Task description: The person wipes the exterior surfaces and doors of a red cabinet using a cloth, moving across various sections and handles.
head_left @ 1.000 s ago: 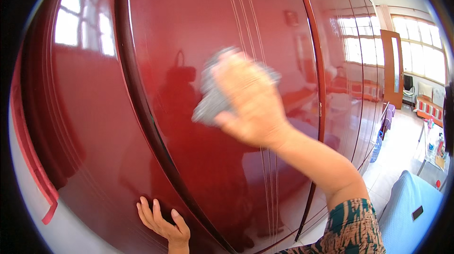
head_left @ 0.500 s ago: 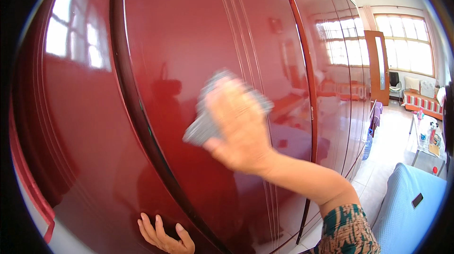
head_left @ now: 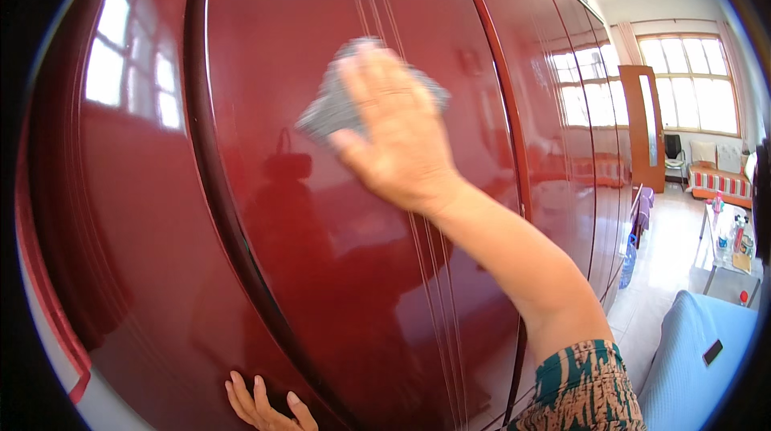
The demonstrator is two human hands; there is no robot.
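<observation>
A tall, glossy dark red wardrobe point(head_left: 265, 78) fills most of the head view. My right hand point(head_left: 397, 130) presses a grey cloth point(head_left: 325, 106) flat against the upper part of the middle door, over its thin vertical grooves. The cloth sticks out past the fingers on both sides. Low on the neighbouring left door, my left hand point(head_left: 265, 407) rests with its fingers spread, holding nothing; its wrist is cut off by the lower edge.
Right of the wardrobe stands a bed or couch with a light blue cover point(head_left: 691, 351) and a phone point(head_left: 713, 352) on it. Beyond are a small table with bottles point(head_left: 735, 234), a water jug point(head_left: 629, 261), an open wooden door point(head_left: 642, 130) and a striped sofa point(head_left: 719, 180).
My right hand has slid the grey cloth upward along the door. My left hand stays against the left door, slightly lower in the picture.
</observation>
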